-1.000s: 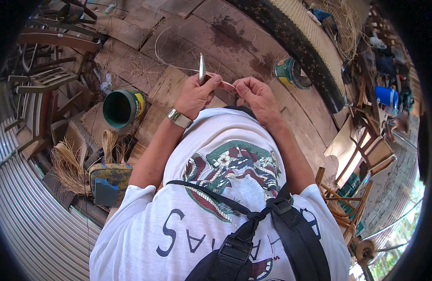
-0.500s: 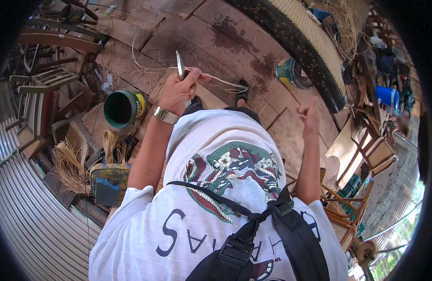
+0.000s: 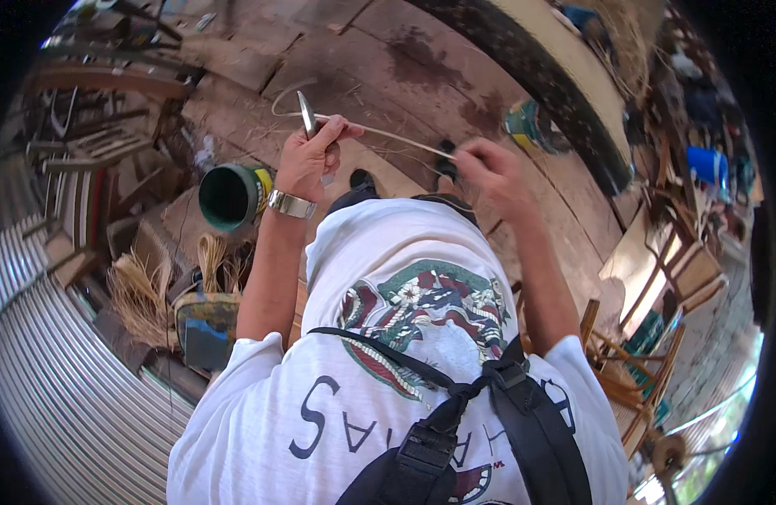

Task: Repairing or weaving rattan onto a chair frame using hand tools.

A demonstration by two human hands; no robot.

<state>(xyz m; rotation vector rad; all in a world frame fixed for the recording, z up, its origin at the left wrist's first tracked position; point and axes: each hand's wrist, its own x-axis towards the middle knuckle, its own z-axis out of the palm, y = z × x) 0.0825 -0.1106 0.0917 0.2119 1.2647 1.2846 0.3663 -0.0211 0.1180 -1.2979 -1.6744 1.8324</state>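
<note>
The right hand (image 3: 493, 175) (apart before) now holds the strip (image 3: 405, 142).

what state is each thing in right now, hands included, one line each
Left hand: closed around the knife, strip at its fingers
Right hand: closed on the strip's near end, blurred
Knife: blade bare, pointing away from the body
Strip: straight between the hands, curled beyond the left
Watch: worn on the left wrist
Left bucket: uncovered, mouth showing
Strap buckle: clipped
</note>
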